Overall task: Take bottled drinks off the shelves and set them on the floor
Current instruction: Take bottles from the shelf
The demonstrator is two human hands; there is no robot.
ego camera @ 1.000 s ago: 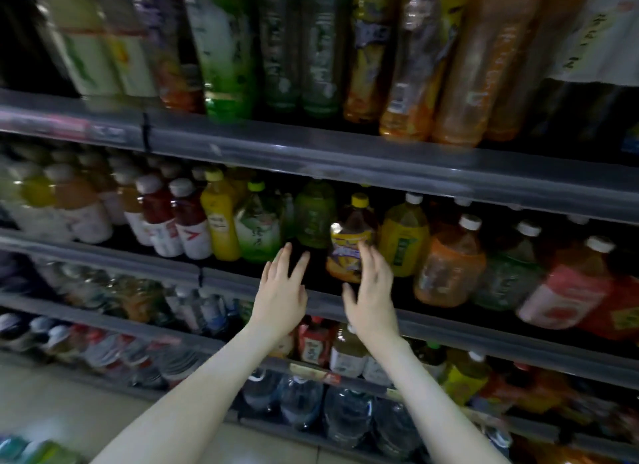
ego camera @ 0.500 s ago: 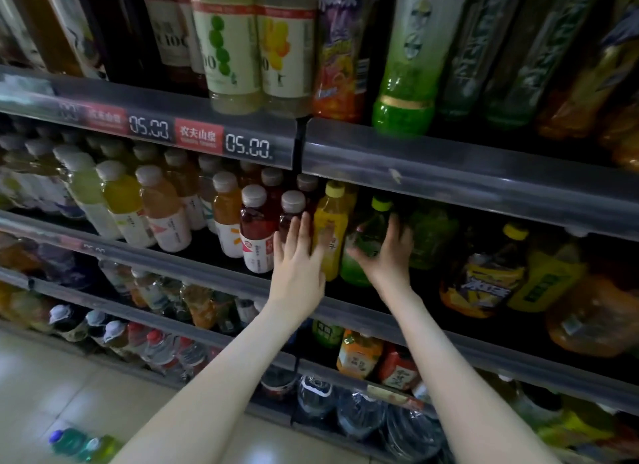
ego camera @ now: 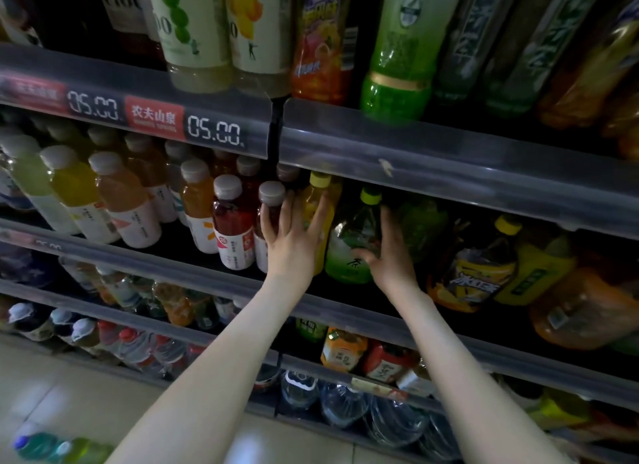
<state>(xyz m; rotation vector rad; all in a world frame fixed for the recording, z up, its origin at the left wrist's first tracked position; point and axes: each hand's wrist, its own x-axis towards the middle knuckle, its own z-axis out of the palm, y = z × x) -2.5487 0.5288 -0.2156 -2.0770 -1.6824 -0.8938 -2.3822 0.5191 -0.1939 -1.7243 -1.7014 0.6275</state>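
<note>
A couple of bottles [ego camera: 55,448] lie on the floor [ego camera: 69,394] but the shelves [ego camera: 449,173] are packed, so most remains; at the middle shelf's front edge the left hand [ego camera: 294,242] spreads flat on a yellow bottle [ego camera: 318,183], the right hand [ego camera: 392,256] half-cups a green tea bottle [ego camera: 340,256], not yet gripping.

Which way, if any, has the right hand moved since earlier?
Yes: right hand moved left, from the dark yellow-capped bottle to the green plastic bottle.

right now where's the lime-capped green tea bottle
Head view, centre: the green tea bottle stands on the second shelf down, right of the yellow bottle, the right hand touching it.
</note>
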